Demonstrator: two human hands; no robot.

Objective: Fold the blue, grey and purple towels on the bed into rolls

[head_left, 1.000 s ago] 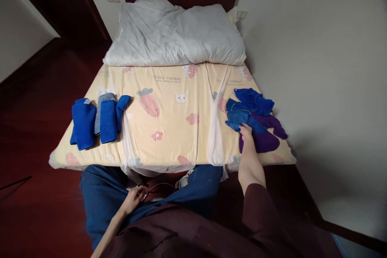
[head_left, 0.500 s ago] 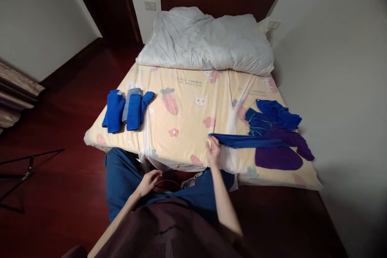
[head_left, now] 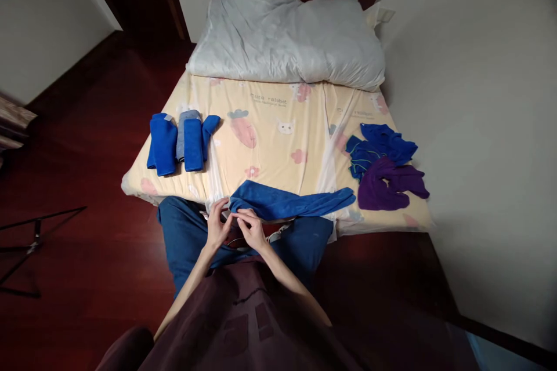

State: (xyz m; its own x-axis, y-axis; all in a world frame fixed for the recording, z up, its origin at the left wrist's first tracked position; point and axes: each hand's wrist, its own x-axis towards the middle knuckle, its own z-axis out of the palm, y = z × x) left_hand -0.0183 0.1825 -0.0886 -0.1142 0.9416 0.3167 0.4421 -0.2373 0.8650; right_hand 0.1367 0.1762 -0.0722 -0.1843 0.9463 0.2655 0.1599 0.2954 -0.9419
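A long, loosely bunched blue cloth [head_left: 287, 202] lies along the near edge of the bed, its left end in front of me. My right hand [head_left: 253, 231] pinches the near corner of that end. My left hand [head_left: 217, 226] is at the same end with fingers curled and thumb close to my right fingertips; it seems to grip the cloth's edge, though the exact contact is small. To the right of the cloth's far tip sits a crumpled purple cloth [head_left: 383, 188]. Crumpled blue cloths [head_left: 387, 144], one with green edging, lie behind it.
Folded blue cloths [head_left: 163, 145] and a grey rolled cloth [head_left: 190, 122] rest on the bed's left side. A patterned sheet [head_left: 270, 133] covers the bed. A white quilt [head_left: 287, 40] is heaped at the headboard. Black stand legs [head_left: 37, 235] are on the floor at left.
The blue cloth has been drawn leftward off the pile by my right hand and now lies in front of me. My left hand has come up to its end. The view has shifted slightly.
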